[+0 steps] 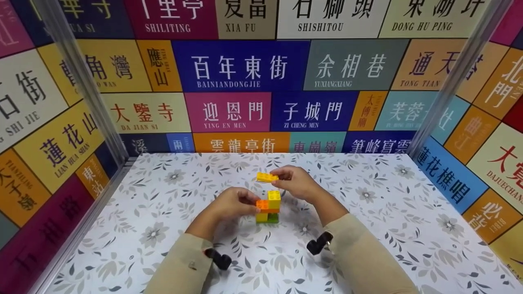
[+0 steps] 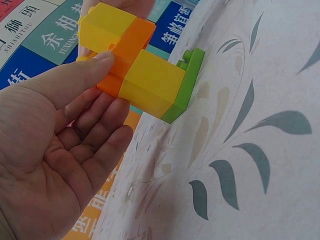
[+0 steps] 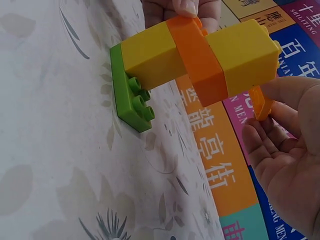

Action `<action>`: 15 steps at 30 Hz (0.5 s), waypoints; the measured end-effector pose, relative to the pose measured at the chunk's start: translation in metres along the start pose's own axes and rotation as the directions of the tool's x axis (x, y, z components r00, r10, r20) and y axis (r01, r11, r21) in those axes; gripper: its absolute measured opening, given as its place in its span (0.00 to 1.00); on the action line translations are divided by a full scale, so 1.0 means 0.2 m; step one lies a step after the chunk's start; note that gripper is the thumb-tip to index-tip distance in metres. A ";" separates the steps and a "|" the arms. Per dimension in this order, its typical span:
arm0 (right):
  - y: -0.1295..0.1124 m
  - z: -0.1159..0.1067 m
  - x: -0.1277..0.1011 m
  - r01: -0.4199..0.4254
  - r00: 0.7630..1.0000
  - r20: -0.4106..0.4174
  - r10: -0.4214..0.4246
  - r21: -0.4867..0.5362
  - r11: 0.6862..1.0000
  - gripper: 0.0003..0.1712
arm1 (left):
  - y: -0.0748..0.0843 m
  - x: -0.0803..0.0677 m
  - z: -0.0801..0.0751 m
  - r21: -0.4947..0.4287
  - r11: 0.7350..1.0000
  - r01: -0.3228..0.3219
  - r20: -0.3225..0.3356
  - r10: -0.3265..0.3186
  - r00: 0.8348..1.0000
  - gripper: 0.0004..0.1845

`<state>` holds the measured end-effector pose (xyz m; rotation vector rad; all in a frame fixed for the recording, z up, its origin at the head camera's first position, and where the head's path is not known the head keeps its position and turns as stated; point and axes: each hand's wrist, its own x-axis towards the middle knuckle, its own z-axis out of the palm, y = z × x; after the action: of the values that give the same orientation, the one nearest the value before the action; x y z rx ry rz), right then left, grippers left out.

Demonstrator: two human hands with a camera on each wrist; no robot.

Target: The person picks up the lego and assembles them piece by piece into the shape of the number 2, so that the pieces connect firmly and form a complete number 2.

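A small brick stack (image 1: pixel 267 206) stands on the flower-print table (image 1: pixel 163 228): green base (image 2: pixel 189 82), yellow brick (image 2: pixel 152 82), orange plate (image 2: pixel 127 52), yellow brick (image 2: pixel 102 25) on top. My left hand (image 1: pixel 253 203) pinches the stack at the orange layer, its thumb (image 2: pixel 85 75) lying on that plate. My right hand (image 1: pixel 282 176) hovers just above the stack and pinches a flat yellow-orange brick (image 1: pixel 267 177). In the right wrist view that brick (image 3: pixel 261 102) shows only as a thin edge between thumb and fingers, close beside the stack's top (image 3: pixel 240 50).
Walls covered with coloured signs (image 1: pixel 241 65) close in the table at the back and both sides, with metal corner posts (image 1: pixel 81 81). Beige sleeves (image 1: pixel 359 253) reach in from the near edge. No other loose bricks are in sight.
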<state>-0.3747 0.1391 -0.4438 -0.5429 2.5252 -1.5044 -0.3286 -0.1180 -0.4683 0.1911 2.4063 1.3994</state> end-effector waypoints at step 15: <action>-0.08 -0.04 -0.13 0.088 0.996 0.011 -0.089 0.056 0.995 0.20 | -0.01 0.00 0.00 0.020 0.999 -0.027 -0.006 0.027 1.000 0.13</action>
<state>-0.3496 0.1477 -0.4276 -0.6626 2.4715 -1.5891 -0.3292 -0.1184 -0.4693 0.2253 2.4318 1.3900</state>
